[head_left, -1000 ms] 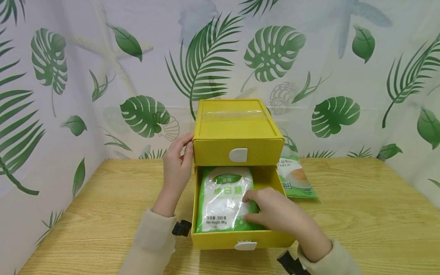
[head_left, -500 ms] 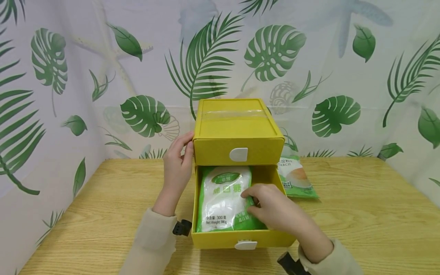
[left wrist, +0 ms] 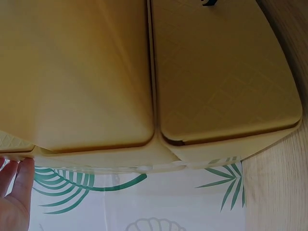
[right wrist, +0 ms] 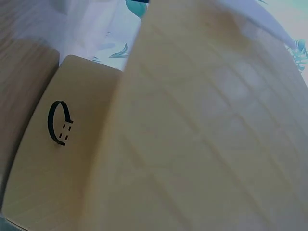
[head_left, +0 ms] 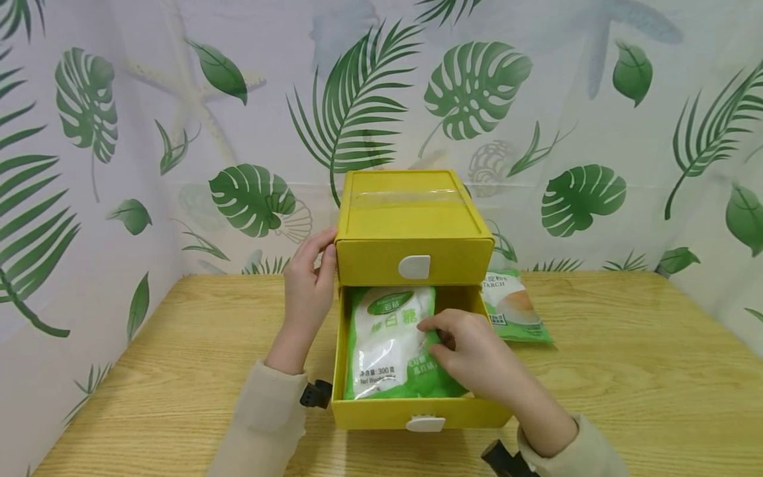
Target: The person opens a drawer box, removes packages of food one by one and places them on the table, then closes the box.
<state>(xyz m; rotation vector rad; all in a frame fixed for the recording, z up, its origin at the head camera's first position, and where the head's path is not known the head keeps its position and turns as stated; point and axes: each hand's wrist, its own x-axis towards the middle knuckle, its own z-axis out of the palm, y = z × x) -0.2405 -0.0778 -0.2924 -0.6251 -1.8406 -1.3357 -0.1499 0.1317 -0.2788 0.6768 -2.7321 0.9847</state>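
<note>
A green-and-white bag of white sugar lies in the pulled-out lower drawer of a yellow two-drawer box. My right hand reaches into that drawer and pinches the bag's right side between thumb and fingers. The bag is slightly turned and creased, its right part bulging. With its fingers laid along the box's left side, my left hand steadies against the upper part. In the left wrist view the fingertips touch the box's edge. The right wrist view does not show the right hand.
A second green-and-white bag, of starch, lies on the wooden table right of the box, partly behind it. The upper drawer is closed. A leaf-printed cloth hangs behind the table.
My right hand has closed on the sugar bag's right side and risen slightly. The bag has shifted and turned a little, its left edge drawing away from the drawer wall. The left hand stays put.
</note>
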